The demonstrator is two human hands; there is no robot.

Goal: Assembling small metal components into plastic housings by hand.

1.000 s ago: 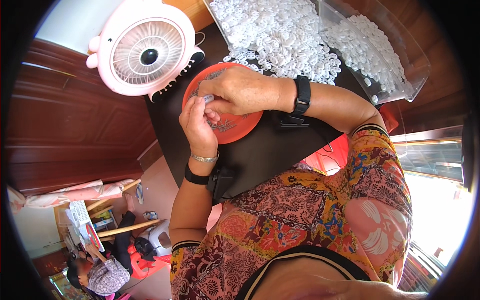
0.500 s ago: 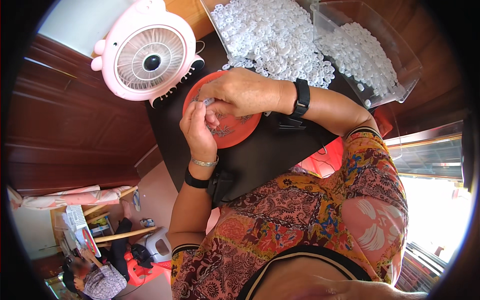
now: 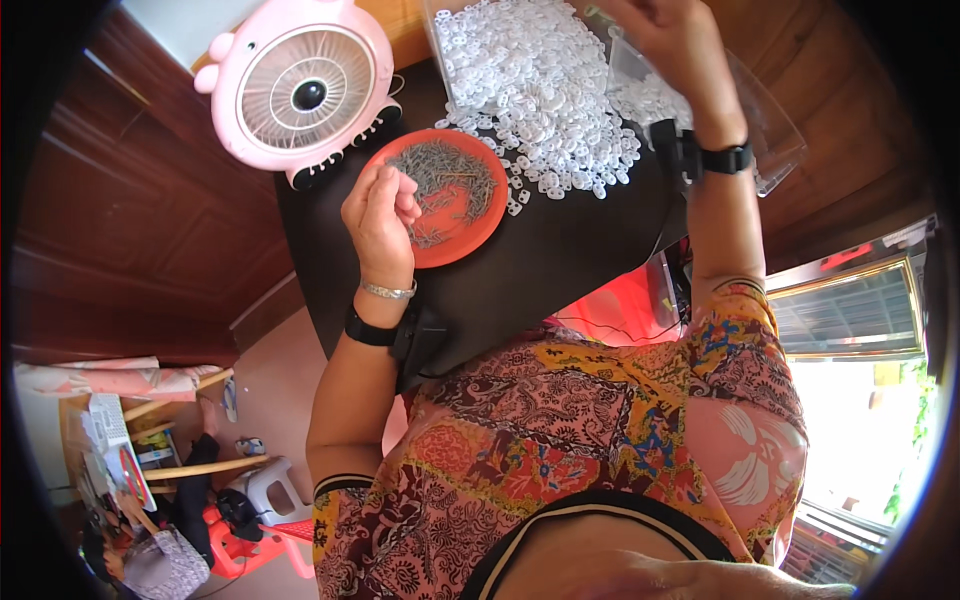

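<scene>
My left hand is raised over the left side of a round red plate, its fingers curled inward and closed; what they hold, if anything, is hidden. Small grey metal screws lie spread over the plate. At the top edge of the view, my right hand hovers above a clear plastic bin. Its fingers are partly cut off and slightly blurred, and look stretched apart. Inside that bin are small white plastic pieces. A larger heap of white two-hole plastic pieces spills from another clear container beside it.
A pink animal-shaped fan stands at the far left of the black table. Some white pieces lie loose by the plate. Red plastic stool is under the table. Another person sits at lower left.
My right hand has left my left hand over the plate and swung up and right to the clear bin. My left hand stays curled by the plate, whose screws now show more fully.
</scene>
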